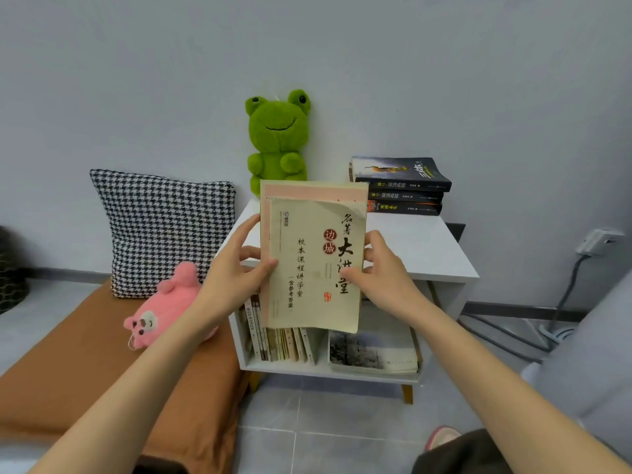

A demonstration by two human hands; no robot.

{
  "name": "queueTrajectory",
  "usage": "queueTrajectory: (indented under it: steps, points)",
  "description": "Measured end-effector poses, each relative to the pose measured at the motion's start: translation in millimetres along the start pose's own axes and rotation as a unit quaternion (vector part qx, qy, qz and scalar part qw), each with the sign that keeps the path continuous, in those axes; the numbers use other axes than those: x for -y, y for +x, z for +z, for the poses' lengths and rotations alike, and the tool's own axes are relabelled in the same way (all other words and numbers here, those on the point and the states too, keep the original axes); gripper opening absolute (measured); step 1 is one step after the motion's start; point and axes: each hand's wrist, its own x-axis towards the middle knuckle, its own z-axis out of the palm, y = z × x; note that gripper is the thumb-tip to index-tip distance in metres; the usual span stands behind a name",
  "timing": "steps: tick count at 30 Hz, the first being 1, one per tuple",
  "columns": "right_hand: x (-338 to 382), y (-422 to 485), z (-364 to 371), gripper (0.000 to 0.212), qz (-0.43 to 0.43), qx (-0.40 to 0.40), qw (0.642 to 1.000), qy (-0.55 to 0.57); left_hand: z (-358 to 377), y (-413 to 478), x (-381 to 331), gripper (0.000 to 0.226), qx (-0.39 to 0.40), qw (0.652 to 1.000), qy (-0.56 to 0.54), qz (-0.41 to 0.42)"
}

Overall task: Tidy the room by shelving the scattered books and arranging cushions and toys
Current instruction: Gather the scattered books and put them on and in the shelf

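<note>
At the fingertips is a thin stack of paperbacks (pixel 314 265), held upright with the cream front cover facing the person. The left hand (pixel 236 265) pinches the left edge, thumb on the cover and fingers curled behind. The right hand (pixel 383 268) grips the right edge the same way, its thumb lying over the printed title. A pink cover shows above and behind the cream one, so the stack is not squared up.

This looks like the shelving step. The paperbacks hang in the air in front of the white side table (pixel 444 268) and are not yet in its lower compartment. The next move probably calls for lowering the stack, turning it on edge and sliding it in beside the row of upright books (pixel 284 343), left of the book lying flat (pixel 372 350). The stack hides part of that space.

On the tabletop, a pile of dark books (pixel 400 186) lies flat near the wall, with a green frog toy (pixel 277 138) propped beside it. Off to the left, a pink plush toy (pixel 164 313) lies on the brown bench (pixel 68 364), in front of a checked cushion (pixel 160 227) that leans on the wall.
</note>
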Motion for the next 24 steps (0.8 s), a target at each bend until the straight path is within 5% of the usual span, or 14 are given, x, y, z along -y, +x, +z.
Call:
queueTrajectory:
  steps: [4, 12, 19, 24]
  points:
    - [-13.2, -13.0, 5.6, 0.023, 0.028, 0.084, 0.995, -0.052, -9.2, -16.1, -1.2, 0.03, 0.041, 0.996, -0.029, -0.069]
    - [-57.0, -21.4, 28.3, 0.037, 0.146, 0.201, 0.966, -0.064, -4.3, -29.2, 21.0, 0.037, 0.195, 0.966, 0.043, -0.166]
    - [-107.6, -16.6, 58.4, 0.031, 0.209, 0.146, 0.966, -0.052, 26.3, -31.6, 42.6, 0.018, 0.178, 0.958, 0.052, -0.219]
    - [-146.3, -21.2, 68.3, 0.047, 0.244, 0.125, 0.953, -0.125, 49.7, -21.9, 58.3, 0.012, 0.141, 0.962, 0.055, -0.228]
